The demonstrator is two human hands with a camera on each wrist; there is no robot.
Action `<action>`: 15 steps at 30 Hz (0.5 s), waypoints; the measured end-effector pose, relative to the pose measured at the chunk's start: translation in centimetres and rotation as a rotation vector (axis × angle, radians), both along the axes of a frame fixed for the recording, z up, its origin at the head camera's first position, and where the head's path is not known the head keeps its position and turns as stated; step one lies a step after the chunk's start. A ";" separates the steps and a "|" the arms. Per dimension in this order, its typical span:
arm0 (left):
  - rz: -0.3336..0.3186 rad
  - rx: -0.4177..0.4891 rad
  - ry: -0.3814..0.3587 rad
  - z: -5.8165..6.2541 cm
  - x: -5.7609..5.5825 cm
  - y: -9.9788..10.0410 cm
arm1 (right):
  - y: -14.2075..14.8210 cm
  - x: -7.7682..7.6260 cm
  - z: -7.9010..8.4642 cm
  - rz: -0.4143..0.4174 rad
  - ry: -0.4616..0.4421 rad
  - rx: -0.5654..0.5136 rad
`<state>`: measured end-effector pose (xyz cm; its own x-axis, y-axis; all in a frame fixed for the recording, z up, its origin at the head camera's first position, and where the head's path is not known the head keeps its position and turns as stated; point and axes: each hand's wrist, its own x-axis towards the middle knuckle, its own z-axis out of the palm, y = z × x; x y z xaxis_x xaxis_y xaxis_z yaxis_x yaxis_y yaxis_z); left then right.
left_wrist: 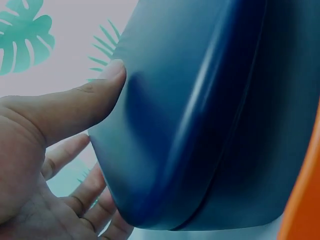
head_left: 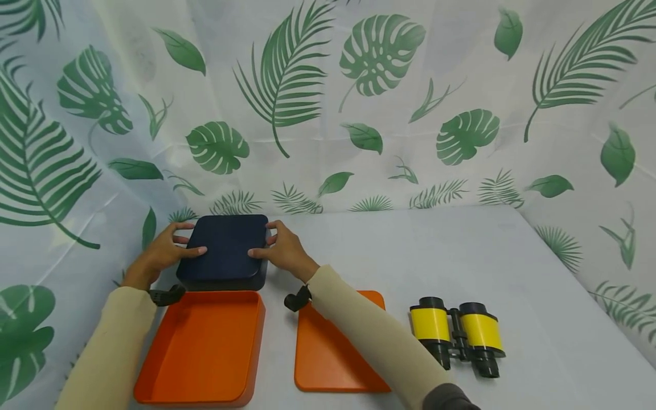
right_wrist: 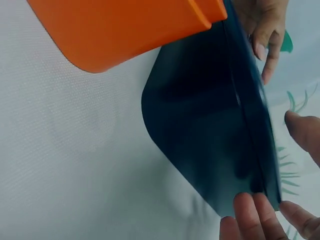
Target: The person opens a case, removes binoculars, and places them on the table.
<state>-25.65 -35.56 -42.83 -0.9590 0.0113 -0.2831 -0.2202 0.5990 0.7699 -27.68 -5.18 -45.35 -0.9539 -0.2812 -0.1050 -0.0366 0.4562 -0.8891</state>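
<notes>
A dark blue lidded box stands at the back left of the table, its lid seated on top with a thin seam below. My left hand holds the lid at its left side, thumb on top and fingers along the edge. On the opposite side my right hand holds it likewise, with the thumb over the top. Fingertips of that hand touch near the seam at a corner in the right wrist view. In the left wrist view, the left thumb lies at the lid's edge.
Just in front of the blue box sits an open orange box. To its right lies a flat orange lid, partly hidden by my right forearm. Yellow and black binoculars rest farther right. A leaf-patterned cloth hangs behind the table.
</notes>
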 end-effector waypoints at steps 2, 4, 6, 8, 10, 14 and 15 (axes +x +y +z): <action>-0.003 0.018 -0.011 -0.1 0.0 0.1 | -0.1 -0.3 -0.3 -0.011 -0.007 -0.003; 0.000 0.030 -0.025 -0.1 0.0 0.2 | -0.2 -0.5 -0.4 -0.018 -0.014 -0.010; 0.005 0.031 -0.037 -0.1 0.0 0.3 | -0.2 -0.5 -0.5 -0.019 -0.020 -0.018; 0.012 0.024 -0.048 0.0 0.0 0.3 | -0.3 -0.5 -0.4 -0.023 -0.028 -0.024; 0.015 0.015 -0.058 0.0 -0.1 0.3 | -0.4 -0.5 -0.4 -0.031 -0.038 -0.030; 0.017 0.007 -0.064 0.0 0.0 0.3 | -0.7 -0.4 -0.4 -0.052 -0.058 -0.044; 0.017 0.010 -0.063 0.0 0.1 0.4 | -0.7 -0.4 -0.4 -0.055 -0.063 -0.052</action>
<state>-25.56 -35.20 -42.79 -0.9394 -0.0013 -0.3428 -0.2782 0.5869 0.7604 -28.10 -5.92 -45.80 -0.9600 -0.2351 -0.1522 0.0443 0.4090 -0.9114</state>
